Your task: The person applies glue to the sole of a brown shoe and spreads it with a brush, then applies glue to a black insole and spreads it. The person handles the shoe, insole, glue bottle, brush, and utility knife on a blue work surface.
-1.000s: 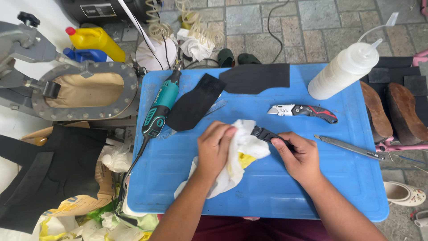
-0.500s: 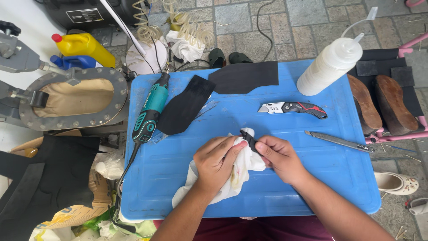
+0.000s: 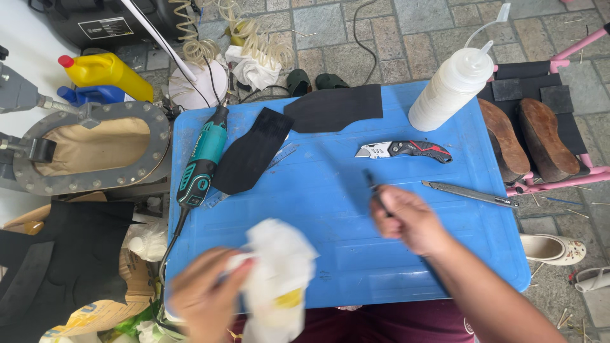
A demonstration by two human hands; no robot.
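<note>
My left hand [image 3: 206, 293] grips a white cloth with a yellow patch [image 3: 277, 273] at the near left edge of the blue table [image 3: 330, 267]; both are blurred. My right hand [image 3: 410, 219] is closed on a thin dark tool [image 3: 372, 184] whose tip sticks up past the fingers, over the middle of the table. Hand and cloth are apart. Beyond the right hand lie a red-and-black utility knife [image 3: 406, 150] and a slim grey blade [image 3: 470, 194].
A teal rotary tool [image 3: 202, 159] lies at the table's left beside two black sole pieces [image 3: 254, 152] [image 3: 335, 107]. A white squeeze bottle [image 3: 452, 89] stands at the back right. Brown shoe soles [image 3: 521, 136] rest on a pink rack to the right. A metal press [image 3: 89, 146] stands at left.
My hands have separated: the left pulled the cloth down toward the near left edge, the right kept the dark tool and moved right. The view shifted slightly.
</note>
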